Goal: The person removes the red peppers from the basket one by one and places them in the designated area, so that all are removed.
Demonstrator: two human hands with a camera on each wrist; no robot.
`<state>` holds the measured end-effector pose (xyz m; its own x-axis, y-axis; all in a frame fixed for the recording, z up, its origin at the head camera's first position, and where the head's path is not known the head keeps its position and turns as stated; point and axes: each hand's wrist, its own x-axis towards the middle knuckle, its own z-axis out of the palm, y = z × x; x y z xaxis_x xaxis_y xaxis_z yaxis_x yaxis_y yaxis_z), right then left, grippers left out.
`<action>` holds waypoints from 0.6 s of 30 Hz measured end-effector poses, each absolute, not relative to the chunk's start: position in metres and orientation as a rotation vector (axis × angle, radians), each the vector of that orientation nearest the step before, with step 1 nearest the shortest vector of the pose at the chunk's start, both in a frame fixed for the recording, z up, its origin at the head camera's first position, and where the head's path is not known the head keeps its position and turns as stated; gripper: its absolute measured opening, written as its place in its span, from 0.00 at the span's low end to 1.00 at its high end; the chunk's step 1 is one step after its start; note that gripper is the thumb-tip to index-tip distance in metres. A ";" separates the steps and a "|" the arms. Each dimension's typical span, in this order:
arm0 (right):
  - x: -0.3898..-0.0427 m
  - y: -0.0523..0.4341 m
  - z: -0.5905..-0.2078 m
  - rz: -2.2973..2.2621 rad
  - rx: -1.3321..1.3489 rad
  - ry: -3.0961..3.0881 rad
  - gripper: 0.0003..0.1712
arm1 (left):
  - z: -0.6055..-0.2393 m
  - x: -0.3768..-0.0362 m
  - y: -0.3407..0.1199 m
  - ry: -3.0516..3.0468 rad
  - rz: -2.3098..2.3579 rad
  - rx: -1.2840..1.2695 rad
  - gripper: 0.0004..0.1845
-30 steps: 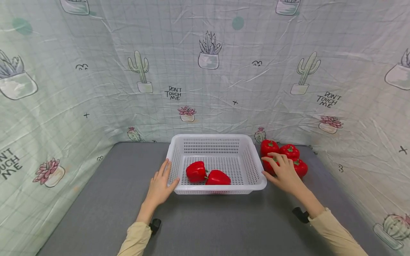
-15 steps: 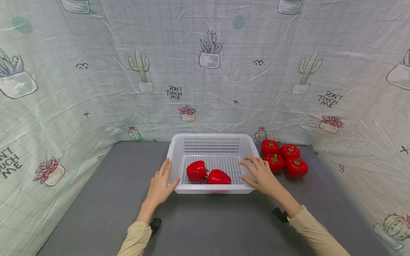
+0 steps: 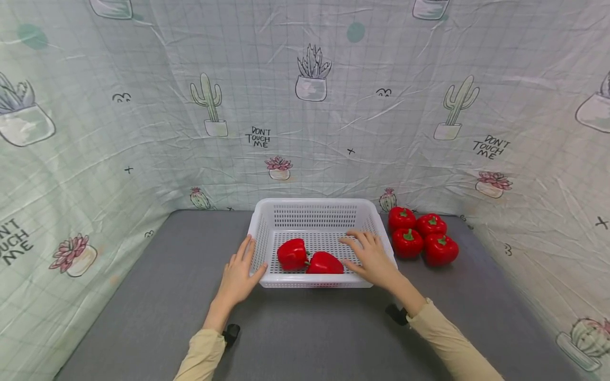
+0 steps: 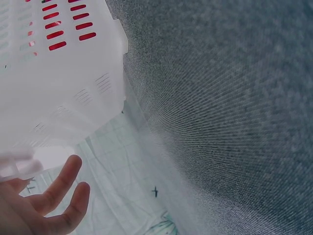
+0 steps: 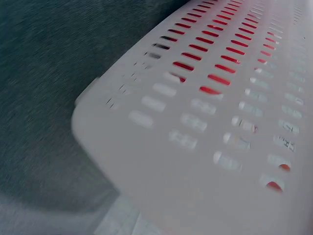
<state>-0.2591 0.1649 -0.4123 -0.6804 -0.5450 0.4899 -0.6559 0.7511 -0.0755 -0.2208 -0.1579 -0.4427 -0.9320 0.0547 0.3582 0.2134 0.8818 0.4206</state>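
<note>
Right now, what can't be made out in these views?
- Head view: right hand hides part of the white perforated plastic basket's right wall; contact unclear.
- Right wrist view: blurred, no fingers shown.
- Left wrist view: left hand cut off by the edge; red bell peppers only glimpsed through slots.

Body as I see it from my station:

- Left hand (image 3: 236, 276): bare, no ring, glove or watch; four fingers and thumb all in view from the head view. In the left wrist view only two fingertips (image 4: 68, 169) and part of the palm show.
- Right hand (image 3: 373, 259): bare, nothing worn on it.
- Left sleeve (image 3: 202, 354): long, plain pale beige cloth, cuff ending at the wrist.
- Right sleeve (image 3: 452, 346): same beige cloth, cuff slightly creased.
- Left wrist mount (image 3: 231, 334): small black piece under the cuff.
- Right wrist mount (image 3: 396, 314): small black piece under the cuff.
</note>
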 end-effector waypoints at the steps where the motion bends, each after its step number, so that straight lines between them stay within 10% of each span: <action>1: -0.260 0.163 -0.413 0.345 0.907 -2.518 0.29 | -0.443 -0.221 -0.158 -2.710 -0.661 -0.200 0.37; 18: -0.276 0.125 -0.414 0.385 0.946 -2.700 0.28 | -0.442 -0.222 -0.159 -2.726 -0.669 -0.200 0.37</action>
